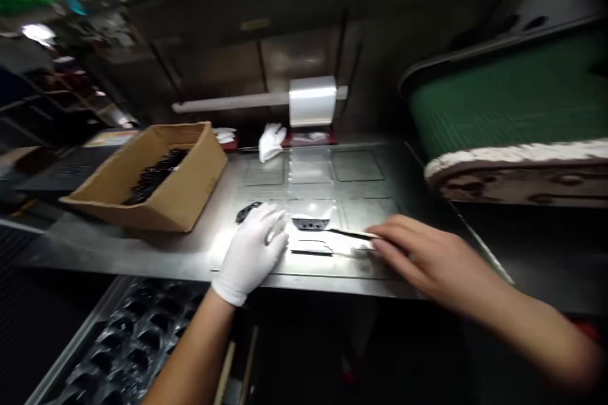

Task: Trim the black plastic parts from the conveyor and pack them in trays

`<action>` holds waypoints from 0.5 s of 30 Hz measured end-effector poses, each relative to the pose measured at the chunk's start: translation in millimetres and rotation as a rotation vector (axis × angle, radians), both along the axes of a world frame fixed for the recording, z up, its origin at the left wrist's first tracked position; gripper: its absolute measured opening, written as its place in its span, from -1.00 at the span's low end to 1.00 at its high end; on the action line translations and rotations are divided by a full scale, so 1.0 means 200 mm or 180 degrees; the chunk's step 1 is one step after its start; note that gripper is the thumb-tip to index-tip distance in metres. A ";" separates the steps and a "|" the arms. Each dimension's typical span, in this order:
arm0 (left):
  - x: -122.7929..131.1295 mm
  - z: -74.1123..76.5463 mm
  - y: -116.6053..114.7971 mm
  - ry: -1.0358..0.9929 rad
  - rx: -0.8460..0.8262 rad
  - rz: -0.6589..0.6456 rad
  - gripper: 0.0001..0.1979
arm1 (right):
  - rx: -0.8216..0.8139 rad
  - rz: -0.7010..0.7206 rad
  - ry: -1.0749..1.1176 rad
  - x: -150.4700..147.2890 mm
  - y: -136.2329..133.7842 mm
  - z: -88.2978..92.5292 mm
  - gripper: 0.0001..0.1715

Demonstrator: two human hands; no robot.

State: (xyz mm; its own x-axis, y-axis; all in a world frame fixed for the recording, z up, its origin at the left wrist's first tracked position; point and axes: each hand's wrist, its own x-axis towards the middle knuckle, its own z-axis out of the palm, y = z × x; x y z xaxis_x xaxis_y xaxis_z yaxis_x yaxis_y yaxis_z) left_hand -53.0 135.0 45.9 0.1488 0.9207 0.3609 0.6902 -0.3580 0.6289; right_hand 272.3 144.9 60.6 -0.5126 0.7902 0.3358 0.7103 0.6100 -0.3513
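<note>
My left hand (254,250), in a white glove, rests on the metal worktop (256,269) with its fingers loosely bent and a gap showing beside the thumb. Just right of its fingertips lies a small black part with holes (311,224), at the lower end of a strip of clear film (311,168). Another black piece (247,211) shows behind the glove, partly covered by it. Bare, my right hand (413,250) grips a thin tool with a dark tip (351,233) between thumb and fingers. Its tip points left, close to the part's right end; blur hides whether they touch.
A cardboard box (190,196) with black pieces stands on the left. Behind the worktop, a film roll (312,101) hangs on a white rod (232,102), near a crumpled white glove (272,142). A large green bin (508,101) is at right; a tray of dark parts (137,335) sits lower left.
</note>
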 end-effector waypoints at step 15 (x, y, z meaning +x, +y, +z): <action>0.03 -0.03 0.05 0.1137 -0.0190 -0.0125 -0.72 | -0.0236 0.0317 -0.1463 -0.28 0.18 0.10 -0.67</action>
